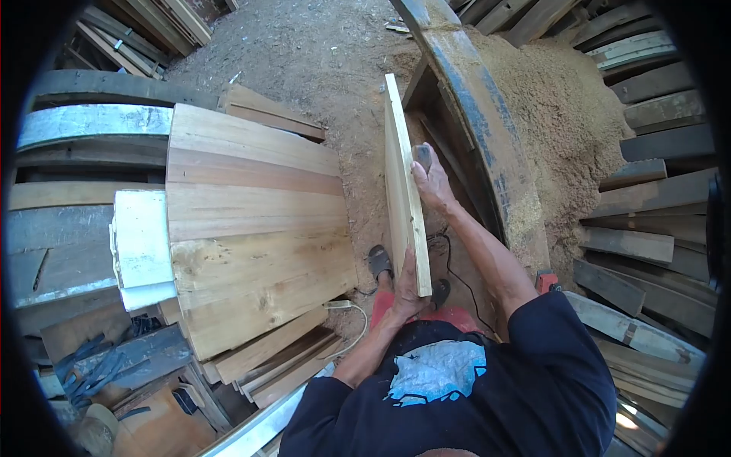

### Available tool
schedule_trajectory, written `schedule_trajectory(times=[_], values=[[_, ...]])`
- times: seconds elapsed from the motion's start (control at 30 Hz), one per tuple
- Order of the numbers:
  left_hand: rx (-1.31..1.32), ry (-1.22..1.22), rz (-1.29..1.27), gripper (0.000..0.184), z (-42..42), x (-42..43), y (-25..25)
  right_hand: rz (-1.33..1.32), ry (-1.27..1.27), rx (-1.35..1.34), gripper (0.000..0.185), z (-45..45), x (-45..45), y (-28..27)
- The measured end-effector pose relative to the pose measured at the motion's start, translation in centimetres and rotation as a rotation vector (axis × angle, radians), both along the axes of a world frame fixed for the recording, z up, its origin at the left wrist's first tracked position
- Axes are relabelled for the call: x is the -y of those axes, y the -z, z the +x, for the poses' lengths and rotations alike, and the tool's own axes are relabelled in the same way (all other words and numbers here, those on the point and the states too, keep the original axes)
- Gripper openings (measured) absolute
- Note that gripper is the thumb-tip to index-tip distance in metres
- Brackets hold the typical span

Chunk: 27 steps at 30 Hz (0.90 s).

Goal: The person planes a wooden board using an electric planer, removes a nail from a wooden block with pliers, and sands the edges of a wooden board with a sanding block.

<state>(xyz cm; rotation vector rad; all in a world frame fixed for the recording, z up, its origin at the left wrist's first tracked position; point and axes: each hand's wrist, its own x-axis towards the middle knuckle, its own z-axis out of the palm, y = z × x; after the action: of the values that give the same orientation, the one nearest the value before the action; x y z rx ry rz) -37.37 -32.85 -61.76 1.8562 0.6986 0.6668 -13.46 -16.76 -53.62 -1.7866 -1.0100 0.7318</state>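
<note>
A pale wooden panel (401, 183) stands on its narrow edge in front of my body, its long edge facing up. My left hand (410, 293) is closed around the panel's near end, with part of the fingers hidden by the wood. My right hand (432, 183) grips a small dark block (422, 154) beside the panel's upper edge, around the middle of its length. What kind of block it is cannot be made out clearly.
To the left, a wide board of joined planks (259, 228) lies on stacked timber, with a white container (143, 247) beside it. A blue-streaked beam (476, 99) runs along the right, next to a sawdust heap (563, 114). A dark cord (457, 274) trails near my feet.
</note>
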Motion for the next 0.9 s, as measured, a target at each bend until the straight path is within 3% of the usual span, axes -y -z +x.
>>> schedule_trajectory(times=[0.13, 0.3, 0.43, 0.5, 0.67, 0.77, 0.83, 0.9], values=[[-0.016, -0.013, 0.079, 0.106, -1.1, -2.9, -7.5, -0.087, -0.033, -0.061, 0.084, -0.7, -0.8, -0.6], [-0.118, 0.078, -0.044, 0.107, -4.7, -1.7, -7.0, -0.106, -0.074, -0.261, 0.079, -2.6, 0.6, -1.6], [-0.055, -0.064, -0.194, 0.097, -5.1, -0.2, -6.2, 0.002, -0.052, -0.110, 0.076, -6.7, 4.8, -0.1], [-0.128, -0.046, -0.064, 0.097, -4.3, -1.3, -7.5, -0.042, -0.015, -0.092, 0.075, -7.7, 5.4, -1.4], [-0.257, -0.069, -0.200, 0.100, -5.6, -2.0, -7.3, -0.083, 0.052, -0.011, 0.072, -2.9, -7.1, -1.1], [-0.236, -0.033, -0.090, 0.103, -6.1, -4.4, -6.4, -0.046, 0.015, 0.036, 0.074, -2.8, -11.2, 0.6], [-0.221, -0.084, -0.059, 0.105, -6.7, -5.6, -8.5, -0.068, -0.003, 0.014, 0.075, -3.4, -12.1, 0.4], [-0.210, -0.007, -0.171, 0.108, -8.3, -6.5, -8.8, -0.120, 0.003, 0.003, 0.077, -4.2, -12.3, -0.2]])
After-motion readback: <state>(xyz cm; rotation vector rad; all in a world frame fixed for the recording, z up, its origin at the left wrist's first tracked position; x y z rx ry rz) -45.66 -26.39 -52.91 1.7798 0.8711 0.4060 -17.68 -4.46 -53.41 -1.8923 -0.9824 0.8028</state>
